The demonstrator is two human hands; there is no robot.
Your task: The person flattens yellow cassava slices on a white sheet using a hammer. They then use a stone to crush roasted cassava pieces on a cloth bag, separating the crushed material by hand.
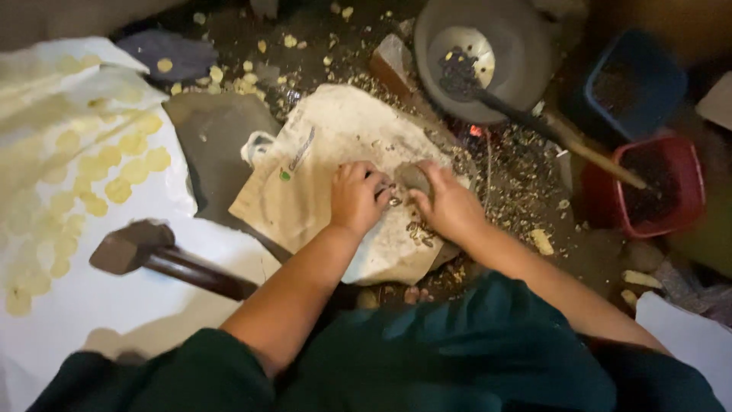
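Right hand (450,204): fingers curled tight around a grey stone (413,178).
Left hand (355,197): fingertips pinched on small seeds (393,201), at 9 o'clock of the stone.
Sack (320,152): spread beneath both hands.
Hammer (145,248): laid well apart, at 8 o'clock.
Pan (488,46): seen at 1 o'clock.

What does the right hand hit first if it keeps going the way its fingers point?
The right hand points up-left over a grey stone it grips. Straight on, it would likely meet the left hand first, already almost touching; depth between them is unclear.
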